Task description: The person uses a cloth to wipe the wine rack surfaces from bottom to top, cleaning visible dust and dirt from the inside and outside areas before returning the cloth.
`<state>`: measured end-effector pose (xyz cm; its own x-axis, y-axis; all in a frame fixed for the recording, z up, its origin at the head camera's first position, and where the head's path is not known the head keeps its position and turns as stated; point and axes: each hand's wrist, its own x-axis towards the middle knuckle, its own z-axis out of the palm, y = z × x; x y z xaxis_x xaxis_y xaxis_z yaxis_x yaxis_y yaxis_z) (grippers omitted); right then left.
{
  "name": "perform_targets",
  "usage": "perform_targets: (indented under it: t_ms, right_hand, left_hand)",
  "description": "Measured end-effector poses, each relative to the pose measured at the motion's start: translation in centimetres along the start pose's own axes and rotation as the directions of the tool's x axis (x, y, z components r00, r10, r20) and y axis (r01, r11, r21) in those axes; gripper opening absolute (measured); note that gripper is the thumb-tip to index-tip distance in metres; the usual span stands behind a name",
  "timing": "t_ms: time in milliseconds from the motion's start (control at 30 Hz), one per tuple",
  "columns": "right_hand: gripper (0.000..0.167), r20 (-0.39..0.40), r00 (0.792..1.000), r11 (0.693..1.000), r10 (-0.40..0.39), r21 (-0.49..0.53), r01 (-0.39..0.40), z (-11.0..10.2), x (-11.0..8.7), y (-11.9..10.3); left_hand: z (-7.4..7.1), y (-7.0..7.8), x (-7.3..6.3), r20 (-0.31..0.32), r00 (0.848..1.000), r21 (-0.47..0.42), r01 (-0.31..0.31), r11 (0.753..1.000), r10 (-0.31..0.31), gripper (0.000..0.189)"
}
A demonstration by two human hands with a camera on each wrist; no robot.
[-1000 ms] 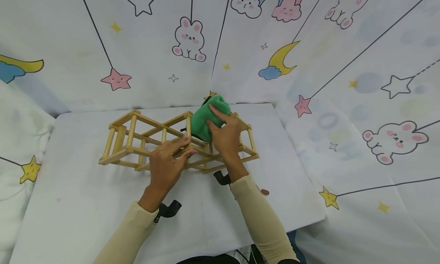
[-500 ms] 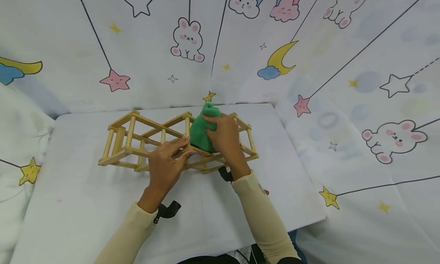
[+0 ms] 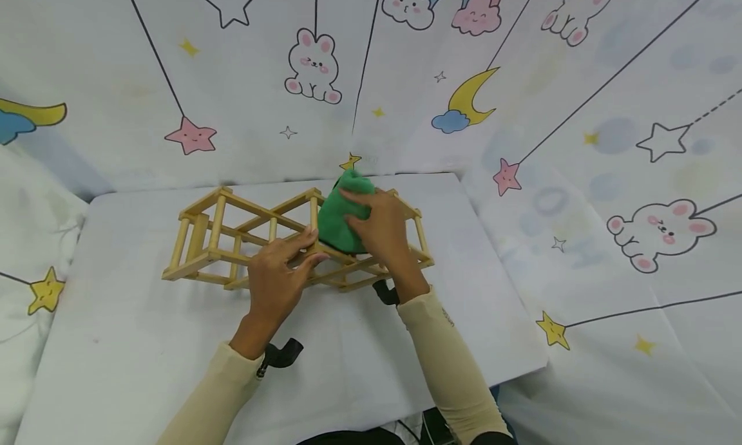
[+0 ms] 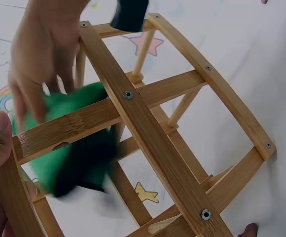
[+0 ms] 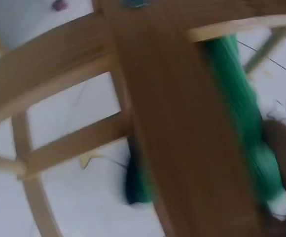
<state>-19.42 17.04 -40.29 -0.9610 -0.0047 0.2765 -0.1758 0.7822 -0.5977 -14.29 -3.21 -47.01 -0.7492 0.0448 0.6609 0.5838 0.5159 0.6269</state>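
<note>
In the head view a light wooden rack [image 3: 217, 223] of slats and round posts stands on the white table. My left hand [image 3: 275, 274] grips a front slat of it near the middle; thumb and fingertips show at the slat's end in the left wrist view. A green cloth item [image 3: 339, 223] with a dark part sits in the rack's right-hand section. My right hand [image 3: 385, 226] holds the green cloth from the right, fingers spread over it. Both the cloth and the right hand [image 4: 42, 54] are blurred in the left wrist view, and the cloth's exact kind is unclear.
The white table [image 3: 145, 361] runs up to a white patterned backdrop [image 3: 243, 78] behind the rack. Black wrist devices [image 3: 284, 353] stick out from the sleeves. A small reddish-brown thing [image 4: 250, 230] lies on the table's surface in the left wrist view.
The green cloth has come down into the rack's section and stands more upright. My right hand has moved with it, shifting slightly right lately. The left hand keeps its grip on the rack.
</note>
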Motion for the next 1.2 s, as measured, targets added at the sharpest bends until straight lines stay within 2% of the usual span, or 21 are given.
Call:
perform_targets:
  t_ms: [67,133,233,333,467,533,600,733,833,933,1000,1033,1100,1200]
  right_hand:
    - [0.050,-0.155,0.988,0.990,0.008,0.138,0.014,-1.6,0.0,0.3]
    - [0.050,-0.281,0.960,0.962,0.005,0.265,0.072,-3.6,0.0,1.0]
    - [0.051,-0.372,0.928,0.930,0.028,0.351,0.113,-6.5,-0.3,2.7]
    - [0.051,-0.448,0.892,0.943,0.057,0.317,0.099,-8.2,-1.1,5.0]
    - [0.051,-0.542,0.838,0.984,0.061,0.176,0.042,-8.3,-2.5,7.5]
    - [0.051,-0.552,0.833,0.989,0.048,0.144,0.038,-7.7,-3.0,8.2]
    - [0.051,-0.538,0.842,0.987,0.038,0.153,0.053,-6.9,-3.4,8.5]
    - [0.051,-0.452,0.891,0.968,0.047,0.242,0.072,-5.8,-4.3,8.5]
    - [0.051,-0.349,0.934,0.949,0.073,0.312,0.042,-5.6,-4.8,8.6]
    - [0.052,-0.204,0.972,0.924,0.113,0.381,-0.027,-6.1,-4.9,9.4]
    - [0.053,-0.057,0.989,0.903,0.139,0.418,-0.103,-6.5,-4.8,10.3]
    - [0.053,0.025,0.989,0.892,0.148,0.428,-0.145,-6.6,-4.6,10.7]
    - [0.053,0.187,0.970,0.886,0.154,0.409,-0.220,-6.8,-4.2,11.4]
    - [0.048,0.385,0.913,0.904,0.135,0.329,-0.272,-6.8,-3.1,12.0]
  left_hand:
    - [0.1,0.0,0.0,-0.001,1.000,-0.011,0.003,1.000,-0.003,0.053]
    - [0.3,0.1,0.1,0.000,1.000,-0.026,0.012,1.000,-0.012,0.052]
    - [0.4,0.1,0.0,-0.005,1.000,-0.033,0.011,0.999,-0.011,0.051]
    - [0.4,0.1,0.0,-0.001,1.000,-0.035,-0.001,0.999,0.001,0.052]
    - [0.2,0.1,0.2,-0.003,1.000,-0.015,-0.029,0.999,0.029,0.055]
    - [0.0,0.0,0.2,-0.011,0.999,-0.006,-0.038,0.999,0.038,0.057]
    - [-0.1,0.0,0.3,-0.021,0.999,-0.008,-0.040,0.999,0.040,0.056]
    - [-0.2,-0.1,0.3,-0.025,0.999,-0.015,-0.037,0.999,0.037,0.058]
    - [-0.2,-0.1,0.3,-0.030,0.999,-0.015,-0.035,0.999,0.034,0.061]
    - [-0.2,-0.2,0.3,-0.033,0.999,-0.009,-0.034,0.999,0.033,0.062]
    - [-0.3,-0.2,0.2,-0.035,0.999,-0.004,-0.029,1.000,0.029,0.060]
    - [-0.3,-0.3,0.2,-0.034,0.999,-0.002,-0.026,1.000,0.026,0.058]
    - [-0.4,-0.3,0.1,-0.032,0.999,0.000,-0.018,1.000,0.018,0.056]
    - [-0.3,-0.3,0.1,-0.024,1.000,-0.004,-0.010,1.000,0.010,0.057]
